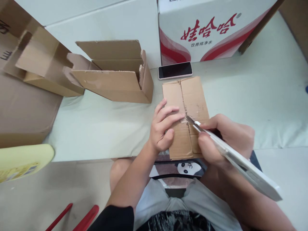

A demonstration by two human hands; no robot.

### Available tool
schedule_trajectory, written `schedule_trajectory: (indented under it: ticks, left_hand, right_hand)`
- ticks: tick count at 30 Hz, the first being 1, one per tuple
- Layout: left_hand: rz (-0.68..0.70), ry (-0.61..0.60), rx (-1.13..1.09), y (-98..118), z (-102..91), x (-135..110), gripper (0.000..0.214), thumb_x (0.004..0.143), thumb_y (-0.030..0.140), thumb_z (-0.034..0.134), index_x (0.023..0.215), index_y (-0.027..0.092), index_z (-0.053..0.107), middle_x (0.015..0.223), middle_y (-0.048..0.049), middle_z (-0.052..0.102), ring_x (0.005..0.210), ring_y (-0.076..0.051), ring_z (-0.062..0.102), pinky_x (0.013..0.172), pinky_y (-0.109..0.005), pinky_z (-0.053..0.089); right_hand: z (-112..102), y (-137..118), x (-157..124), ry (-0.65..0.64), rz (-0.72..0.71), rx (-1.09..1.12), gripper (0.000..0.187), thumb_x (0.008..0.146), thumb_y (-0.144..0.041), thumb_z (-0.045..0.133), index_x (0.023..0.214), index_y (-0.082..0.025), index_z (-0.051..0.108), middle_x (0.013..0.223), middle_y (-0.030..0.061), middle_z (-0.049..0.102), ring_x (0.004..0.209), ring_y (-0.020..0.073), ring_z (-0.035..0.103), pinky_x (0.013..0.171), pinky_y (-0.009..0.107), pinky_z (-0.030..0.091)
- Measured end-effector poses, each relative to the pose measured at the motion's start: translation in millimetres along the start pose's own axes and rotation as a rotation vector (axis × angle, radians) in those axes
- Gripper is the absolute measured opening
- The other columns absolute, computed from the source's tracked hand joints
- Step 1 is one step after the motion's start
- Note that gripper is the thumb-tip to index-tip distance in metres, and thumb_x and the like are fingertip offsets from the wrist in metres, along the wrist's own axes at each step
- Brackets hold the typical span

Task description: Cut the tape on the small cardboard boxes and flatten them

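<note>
A small closed cardboard box [176, 138] lies in front of me at the near edge of the cloth-covered surface, its flaps meeting along a centre seam. My left hand [163, 123] rests on the left flap with its fingers spread, fingertips close to the seam. In my right hand [223, 138] is a white utility knife [245, 165], gripped between thumb and fingers. Its blade is out, and the tip is at the seam beside a bit of clear tape, near my left fingertips.
Behind the box lies a phone [175, 70], below a large white and red carton [211, 35]. An opened cardboard box [113, 80] stands to the left, with more cardboard boxes [26, 106] beyond. A yellow object [26, 162] juts in at lower left.
</note>
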State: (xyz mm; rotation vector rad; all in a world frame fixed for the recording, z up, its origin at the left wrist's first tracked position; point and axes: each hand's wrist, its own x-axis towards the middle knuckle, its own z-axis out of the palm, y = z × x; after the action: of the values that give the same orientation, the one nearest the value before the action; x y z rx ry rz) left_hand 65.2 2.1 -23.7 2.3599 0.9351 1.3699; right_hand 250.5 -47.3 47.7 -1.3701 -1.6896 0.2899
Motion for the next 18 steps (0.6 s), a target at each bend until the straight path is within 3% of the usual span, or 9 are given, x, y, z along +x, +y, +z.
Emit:
schedule_trajectory:
  ticks: [5,13,18]
  left_hand:
    - [0.01,0.002,0.016,-0.5,0.2,-0.4,0.046,0.102,0.046,0.033,0.12,0.023,0.068,0.124,-0.0088,0.069,0.124,-0.027,0.064,0.124,-0.057,0.038]
    - [-0.02,-0.003,-0.002,0.3,0.5,-1.2,0.05,0.102,0.048,0.031,0.119,0.022,0.07,0.124,-0.0089,0.069,0.125,-0.028,0.063,0.125,-0.059,0.034]
    - [-0.031,-0.004,-0.001,0.6,0.5,-2.3,0.049,0.102,0.047,0.032,0.118,0.022,0.071,0.126,-0.0093,0.069,0.129,-0.029,0.06,0.126,-0.058,0.034]
  right_hand:
    - [-1.9,-4.1,6.1,-0.156,0.083,-0.13,0.003,0.071,-0.018,0.059,0.073,-0.021,0.059,0.053,-0.0049,0.058,0.044,0.0076,0.045,0.046,0.021,0.037]
    - [-0.7,-4.2,4.5,-0.01,0.017,-0.006,0.008,0.065,-0.014,0.056,0.064,-0.021,0.051,0.047,-0.0076,0.045,0.039,0.0053,0.034,0.042,0.021,0.032]
    - [-0.5,-8.8,8.5,-0.134,0.11,-0.103,0.002,0.069,-0.019,0.056,0.068,-0.021,0.057,0.049,-0.0059,0.053,0.041,0.0067,0.041,0.043,0.021,0.034]
